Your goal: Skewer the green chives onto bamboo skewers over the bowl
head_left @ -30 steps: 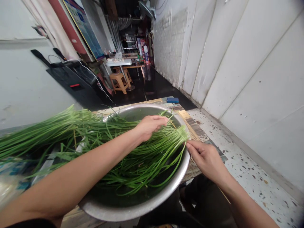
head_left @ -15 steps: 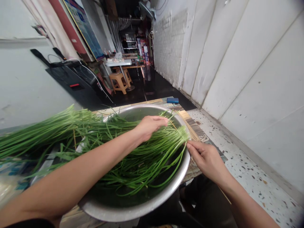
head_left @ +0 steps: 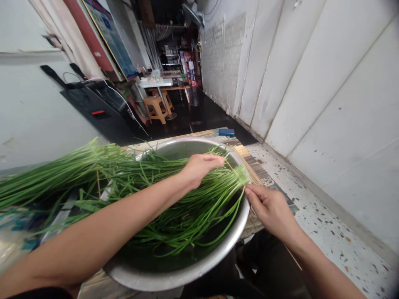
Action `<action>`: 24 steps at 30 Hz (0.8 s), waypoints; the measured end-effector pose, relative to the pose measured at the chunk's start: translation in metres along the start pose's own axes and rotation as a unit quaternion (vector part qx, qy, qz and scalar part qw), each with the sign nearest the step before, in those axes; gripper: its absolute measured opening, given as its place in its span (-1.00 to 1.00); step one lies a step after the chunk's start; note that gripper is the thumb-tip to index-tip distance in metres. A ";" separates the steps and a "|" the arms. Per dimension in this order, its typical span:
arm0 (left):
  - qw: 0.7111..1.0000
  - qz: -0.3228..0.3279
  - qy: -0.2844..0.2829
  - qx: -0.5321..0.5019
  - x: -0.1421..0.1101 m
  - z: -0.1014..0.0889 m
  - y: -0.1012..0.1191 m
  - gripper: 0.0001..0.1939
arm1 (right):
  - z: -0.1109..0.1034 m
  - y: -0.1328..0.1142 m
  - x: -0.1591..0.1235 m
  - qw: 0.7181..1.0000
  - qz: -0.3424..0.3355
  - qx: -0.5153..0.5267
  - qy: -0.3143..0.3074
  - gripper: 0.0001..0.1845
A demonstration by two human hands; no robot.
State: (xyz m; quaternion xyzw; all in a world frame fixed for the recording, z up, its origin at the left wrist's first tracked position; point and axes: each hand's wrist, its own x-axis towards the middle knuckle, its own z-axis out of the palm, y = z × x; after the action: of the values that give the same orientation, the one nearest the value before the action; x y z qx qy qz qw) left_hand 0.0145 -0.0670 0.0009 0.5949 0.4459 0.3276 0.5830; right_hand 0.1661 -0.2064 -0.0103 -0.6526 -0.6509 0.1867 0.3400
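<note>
Long green garlic chives (head_left: pixel 199 207) fill the metal basin (head_left: pixel 174 282), their pale cut ends bunched toward its right rim. My right hand (head_left: pixel 271 207) pinches a thin bamboo skewer (head_left: pixel 293 258) at that rim, against the pale ends. The skewer runs back under my right wrist, and its front part shows again among the stalks near my left fingertips. Reaching across the basin, my left hand (head_left: pixel 202 166) has its fingers pressed together at the stalk ends by the skewer. What lies between those fingertips is mostly hidden.
Another chive bundle (head_left: pixel 65 172) lies left of the basin. Several loose skewers (head_left: pixel 254 176) lie right of the basin on the wooden-patterned table (head_left: pixel 260 166). A blue box (head_left: pixel 226 132) sits at the table's far edge. Farther off stand a small white table (head_left: pixel 156 83) and stools (head_left: pixel 156 109).
My left hand has shifted slightly right and up, its fingertips a little nearer the skewer. My right hand stays almost in place.
</note>
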 end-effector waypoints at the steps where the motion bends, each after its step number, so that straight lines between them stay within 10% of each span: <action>1: 1.000 0.009 -0.019 0.017 -0.003 0.001 0.001 -0.78 | 0.000 0.000 0.000 1.000 0.001 0.002 0.003 -0.64; 5: 0.977 0.063 -0.140 0.149 -0.007 -0.007 0.019 -0.79 | 0.002 0.001 -0.002 1.000 0.001 0.010 0.014 -0.64; 10: 0.940 0.192 -0.007 0.282 0.015 -0.032 0.021 -0.80 | 0.002 0.003 -0.004 1.000 -0.007 -0.002 0.020 -0.66; 16: 0.850 0.217 -0.022 0.479 0.036 -0.033 -0.021 -0.85 | 0.001 0.003 -0.003 1.000 -0.008 -0.012 0.021 -0.66; 24: 0.818 0.285 -0.031 0.499 0.035 -0.023 -0.022 -0.76 | 0.001 0.003 -0.004 1.000 -0.001 -0.015 0.021 -0.66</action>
State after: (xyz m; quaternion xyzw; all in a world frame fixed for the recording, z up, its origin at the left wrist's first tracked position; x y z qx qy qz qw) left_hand 0.0033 -0.0277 -0.0227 0.9148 0.3403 0.1930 0.1006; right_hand 0.1674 -0.2096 -0.0138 -0.6605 -0.6475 0.1628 0.3436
